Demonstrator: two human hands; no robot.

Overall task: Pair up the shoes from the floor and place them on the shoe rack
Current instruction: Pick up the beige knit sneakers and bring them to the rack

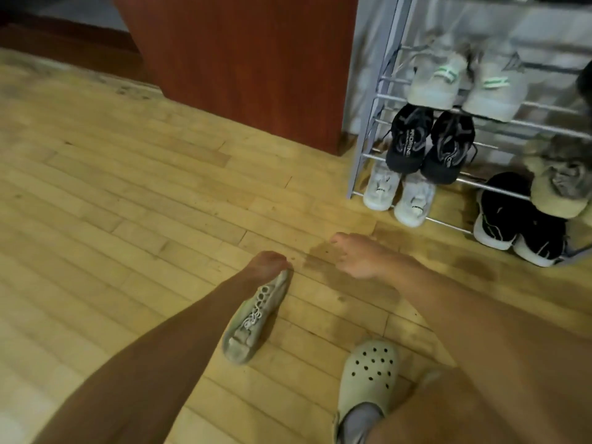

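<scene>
So the left grip is pinched around one end of a pale laced sneaker, fingers curled over the rim. The shoe points back toward the near side, laces up, over the wooden floor around the middle of the view. Can't tell if its far tip is touching the boards or hanging just off them.

The right grip is just beside it to the right, fingers loosely spread, holding nothing, and hovering over the floor.

The metal shoe rack sits far right and is already pretty loaded. It has a grey pair with green stripes up top, a black pair under it and a white pair at the bottom. Further right is a black pair with white soles, with a tan shoe above.

Near right, the person's foot is in a pale clog. A red-brown cabinet stands at the far side, left of the rack.
</scene>
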